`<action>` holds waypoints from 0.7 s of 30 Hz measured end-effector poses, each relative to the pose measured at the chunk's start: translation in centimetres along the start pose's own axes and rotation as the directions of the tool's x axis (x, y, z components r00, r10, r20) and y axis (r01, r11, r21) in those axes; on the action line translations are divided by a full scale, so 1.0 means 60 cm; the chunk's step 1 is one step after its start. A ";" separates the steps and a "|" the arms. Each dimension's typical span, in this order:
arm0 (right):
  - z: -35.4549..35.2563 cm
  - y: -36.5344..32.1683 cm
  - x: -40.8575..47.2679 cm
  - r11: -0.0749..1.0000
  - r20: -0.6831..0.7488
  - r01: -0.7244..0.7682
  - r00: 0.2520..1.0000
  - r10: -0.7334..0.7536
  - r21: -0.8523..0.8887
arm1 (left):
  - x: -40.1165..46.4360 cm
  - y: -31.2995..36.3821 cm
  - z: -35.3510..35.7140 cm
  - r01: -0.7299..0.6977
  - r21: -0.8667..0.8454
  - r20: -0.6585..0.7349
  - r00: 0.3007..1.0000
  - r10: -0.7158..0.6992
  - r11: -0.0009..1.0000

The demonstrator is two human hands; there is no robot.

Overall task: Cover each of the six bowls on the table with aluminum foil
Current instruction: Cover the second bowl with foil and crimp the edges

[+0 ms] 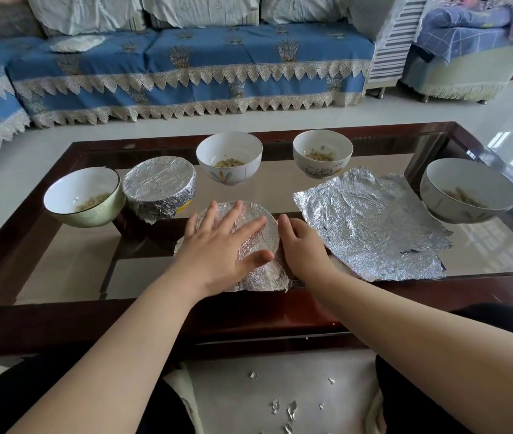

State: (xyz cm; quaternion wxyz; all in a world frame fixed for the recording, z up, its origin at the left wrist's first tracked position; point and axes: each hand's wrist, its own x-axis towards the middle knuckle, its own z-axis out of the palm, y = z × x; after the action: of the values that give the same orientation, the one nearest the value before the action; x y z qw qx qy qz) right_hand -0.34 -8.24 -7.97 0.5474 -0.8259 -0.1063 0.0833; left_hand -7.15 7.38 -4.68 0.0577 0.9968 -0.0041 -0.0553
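Head view, looking down over the glass surface point(280, 183): left hand point(220, 245) spread flat, fingers straight, pressing down on top of the foil-capped bowl point(258, 270) at near centre; right hand point(302, 249) cupped against that bowl's right flank, fingers hidden round the far side, so cannot tell whether pinching or only pressing. Best kept like that: top pinned steady, side hand working round the rim, squeezing the loose skirt tight under the lip, gently, since thin foil tears. Still flaring at the near edge, so more crimping wanted there. Finished covered bowl point(159, 189) sitting just left and farther back. Four open bowls waiting: green one point(84, 198) far left, two white point(229, 158) point(322, 153) along the far side, another point(468, 191) far right. Spare crumpled foil sheet point(371, 227) lying flat just right of the working bowl, ready for the next.
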 end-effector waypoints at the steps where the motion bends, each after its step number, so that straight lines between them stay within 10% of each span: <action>1: 0.005 0.005 -0.004 0.998 -0.017 -0.005 1.000 0.006 0.058 | -0.001 0.000 0.000 0.013 -0.006 -0.013 1.000 -0.013 1.000; 21: 0.038 0.021 -0.008 0.966 -0.182 -0.077 0.976 0.124 0.247 | 0.004 0.002 0.009 0.060 0.044 -0.097 0.994 -0.056 0.997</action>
State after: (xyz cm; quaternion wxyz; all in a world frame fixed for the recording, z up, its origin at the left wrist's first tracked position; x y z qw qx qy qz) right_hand -1.27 -6.84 -10.01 0.6453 -0.7628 0.0009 0.0416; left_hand -6.96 7.17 -5.24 0.0329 0.9991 0.0264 -0.0089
